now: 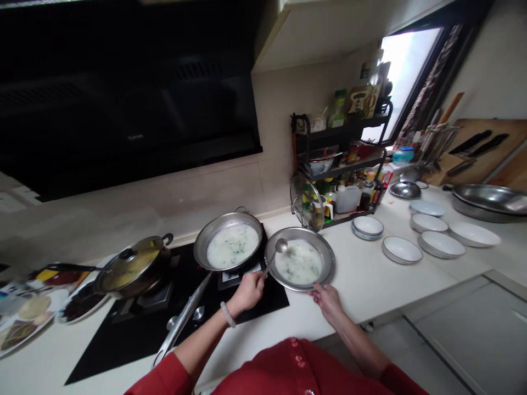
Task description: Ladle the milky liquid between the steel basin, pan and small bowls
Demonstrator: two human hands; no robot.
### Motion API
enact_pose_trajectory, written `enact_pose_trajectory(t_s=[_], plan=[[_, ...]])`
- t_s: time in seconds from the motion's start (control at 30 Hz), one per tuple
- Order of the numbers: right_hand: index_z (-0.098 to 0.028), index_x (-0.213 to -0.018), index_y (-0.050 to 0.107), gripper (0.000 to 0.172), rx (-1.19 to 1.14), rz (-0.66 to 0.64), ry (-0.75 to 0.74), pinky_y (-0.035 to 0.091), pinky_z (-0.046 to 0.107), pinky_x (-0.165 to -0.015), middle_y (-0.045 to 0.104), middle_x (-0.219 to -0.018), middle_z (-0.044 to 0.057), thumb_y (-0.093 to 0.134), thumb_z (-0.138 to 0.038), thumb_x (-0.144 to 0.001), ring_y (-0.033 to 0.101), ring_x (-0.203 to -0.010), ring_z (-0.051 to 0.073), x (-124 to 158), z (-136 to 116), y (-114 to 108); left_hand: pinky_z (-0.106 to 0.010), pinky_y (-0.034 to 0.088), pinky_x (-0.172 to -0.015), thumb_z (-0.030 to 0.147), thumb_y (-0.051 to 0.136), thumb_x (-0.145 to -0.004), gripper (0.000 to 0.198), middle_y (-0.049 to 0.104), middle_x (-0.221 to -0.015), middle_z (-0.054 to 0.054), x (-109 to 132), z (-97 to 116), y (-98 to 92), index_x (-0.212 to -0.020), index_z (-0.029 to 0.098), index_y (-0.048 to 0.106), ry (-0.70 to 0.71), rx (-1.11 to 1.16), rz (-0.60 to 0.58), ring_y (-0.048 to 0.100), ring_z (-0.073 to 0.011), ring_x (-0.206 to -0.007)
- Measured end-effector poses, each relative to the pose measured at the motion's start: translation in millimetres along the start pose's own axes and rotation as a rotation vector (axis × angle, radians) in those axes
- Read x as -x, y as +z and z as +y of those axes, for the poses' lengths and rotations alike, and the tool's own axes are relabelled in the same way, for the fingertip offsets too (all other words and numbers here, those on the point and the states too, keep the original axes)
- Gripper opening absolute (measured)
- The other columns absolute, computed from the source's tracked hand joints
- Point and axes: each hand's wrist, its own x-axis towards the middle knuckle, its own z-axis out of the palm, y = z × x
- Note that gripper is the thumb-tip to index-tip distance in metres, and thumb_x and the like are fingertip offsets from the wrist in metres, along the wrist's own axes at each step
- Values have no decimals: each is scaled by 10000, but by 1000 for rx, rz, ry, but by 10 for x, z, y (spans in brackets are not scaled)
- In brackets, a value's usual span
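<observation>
My left hand (247, 292) is closed round the handle of a metal ladle (280, 246), whose bowl hangs over the left rim of a round steel basin (327, 258) holding pale soup with green flecks. My right hand (327, 299) grips that basin's near rim with the fingers on its edge. Just to the left, a steel pan (201, 241) with the same pale soup sits on the black cooktop (123, 340), its long handle pointing toward me.
A lidded pot (132, 269) stands on the left burner, with plates of food (28, 315) at the far left. Several white bowls (402, 249) lie on the counter to the right. A spice rack (341, 164), a glass lid (307, 202) and large steel trays (489, 200) stand behind.
</observation>
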Motion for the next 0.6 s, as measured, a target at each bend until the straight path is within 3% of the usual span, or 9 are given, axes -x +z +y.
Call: enact_pose_trajectory(t_s=[0.13, 0.23, 0.4, 0.5, 0.6], plan=[[-230, -602, 357, 473, 3, 4, 5, 315, 201, -377, 549, -477, -48, 792, -330, -447, 609, -479, 150, -11, 5, -5, -191, 128, -377, 378, 556, -777, 317, 369, -444, 100, 40, 142, -333, -959, 119, 557, -228, 672, -37, 183, -34, -344], [-229, -605, 356, 482, 0, 6, 9, 311, 200, -377, 555, -492, -49, 796, -323, -429, 615, -492, 152, -15, 4, -9, -175, 104, -378, 305, 632, -710, 320, 359, -435, 111, 121, 148, -673, -955, 108, 568, -233, 839, 34, 173, -17, -346], [-219, -613, 388, 467, 0, 0, 17, 323, 201, -381, 582, -522, -33, 803, -317, -421, 612, -492, 152, -22, -4, -13, -173, 92, -351, 308, 628, -707, 297, 412, -418, 91, 194, -155, -1095, -917, 106, 573, -305, 637, 209, 212, -23, -299], [-220, -607, 384, 473, 5, -1, 22, 323, 202, -380, 578, -510, -29, 809, -309, -421, 616, -499, 159, -25, -9, -19, -176, 110, -328, 288, 611, -736, 210, 423, -390, 78, 184, -354, -1181, -833, 103, 586, -382, 408, 272, 239, -33, -270], [-221, -606, 377, 474, 10, -2, 26, 323, 203, -379, 577, -509, -29, 809, -303, -431, 618, -501, 160, -24, -15, -22, -169, 127, -323, 227, 613, -744, 130, 436, -369, 59, 156, -445, -1170, -753, 98, 594, -423, 317, 269, 279, -40, -268]])
